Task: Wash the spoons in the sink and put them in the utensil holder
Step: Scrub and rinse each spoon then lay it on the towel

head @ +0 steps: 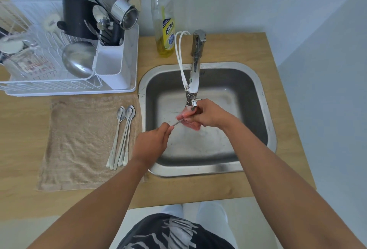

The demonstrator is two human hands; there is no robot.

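A long-handled metal spoon (177, 122) is held over the sink (264, 109), just beneath the tap (195, 65); its handle end is pinched by the fingertips of the left hand (153, 143), while its bowl end is hidden inside a pink cloth (188, 120) that is gripped around it by the right hand (210, 114); whether water is running cannot be told with certainty, though the basin floor looks wet. The spoon is judged to be light, stiff and thin, and slippery when wet or soapy, so it is best taken by the slender handle with a firm pinch; it is unlikely to be damaged if dropped. Four more spoons (122, 137) of the same kind are laid side by side on a beige towel (79, 141), soft and nubbly, spread just left of the sink. Beyond the towel a white utensil holder (111, 63), smooth plastic and already crowded with cutlery, is seated in the corner of a white wire dish rack (49, 81); an upturned steel bowl (78, 58) is propped beside it. A clear bottle of yellow dish soap (163, 22) with a green cap is stood behind the sink on the pale wooden counter (198, 189).
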